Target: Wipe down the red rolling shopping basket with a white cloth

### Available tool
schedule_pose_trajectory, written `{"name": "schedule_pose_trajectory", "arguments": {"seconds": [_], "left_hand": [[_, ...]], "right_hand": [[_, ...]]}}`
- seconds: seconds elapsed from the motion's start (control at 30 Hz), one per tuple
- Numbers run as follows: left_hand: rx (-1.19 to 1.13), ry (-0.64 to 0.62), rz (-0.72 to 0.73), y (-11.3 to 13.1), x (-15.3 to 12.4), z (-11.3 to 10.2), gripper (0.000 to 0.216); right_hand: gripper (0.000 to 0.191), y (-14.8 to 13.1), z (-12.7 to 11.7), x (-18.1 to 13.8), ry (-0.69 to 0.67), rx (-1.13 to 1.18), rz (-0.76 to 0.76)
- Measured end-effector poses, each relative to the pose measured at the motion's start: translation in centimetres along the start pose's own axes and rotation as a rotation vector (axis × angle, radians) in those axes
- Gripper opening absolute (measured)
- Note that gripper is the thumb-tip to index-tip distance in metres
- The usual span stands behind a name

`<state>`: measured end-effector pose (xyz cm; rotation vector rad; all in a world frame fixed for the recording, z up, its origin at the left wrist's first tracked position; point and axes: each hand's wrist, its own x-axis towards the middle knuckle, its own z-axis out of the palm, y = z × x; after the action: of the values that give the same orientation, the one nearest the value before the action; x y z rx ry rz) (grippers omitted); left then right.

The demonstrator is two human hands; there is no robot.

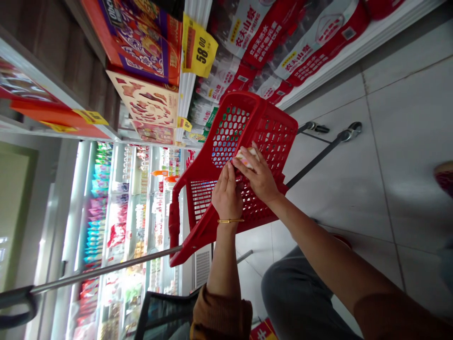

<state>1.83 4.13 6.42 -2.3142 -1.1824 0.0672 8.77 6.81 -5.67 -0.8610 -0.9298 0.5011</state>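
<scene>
A red shopping basket cart [264, 120] with perforated sides is in the middle of the view, tilted because the whole scene appears turned on its side. Over it, my right hand [256, 177] is closed on a small white packet with orange marks [249, 157], its fingers covering part of it. Just left of it is my left hand [227, 191], with a gold bracelet [230, 220] at the wrist. Its fingers are pressed together and bent, fingertips close to the right hand; what they grip, if anything, is hidden.
Shrink-wrapped water bottles [255, 28] line a low shelf. Gift boxes [141, 42] and a yellow price tag [200, 47] are at upper left. A lit shelf of goods [120, 222] stands behind. A metal pole [106, 271] crosses at lower left. Tiled floor [354, 179] lies right.
</scene>
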Motion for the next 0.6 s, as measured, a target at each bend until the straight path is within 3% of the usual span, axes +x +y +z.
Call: {"name": "schedule_pose_trajectory", "arguments": {"seconds": [0.3,0.6], "left_hand": [[0.008,0.008,-0.007,0.3,-0.3,-0.3,0.056],[-0.001,0.005,-0.020,0.2,-0.5,0.0,0.056]], "right_hand": [[0.048,1.1,-0.4,-2.3,0.006,-0.003,0.016],[0.040,3.3,-1.5,-8.1,0.047,-0.021,0.108]]}}
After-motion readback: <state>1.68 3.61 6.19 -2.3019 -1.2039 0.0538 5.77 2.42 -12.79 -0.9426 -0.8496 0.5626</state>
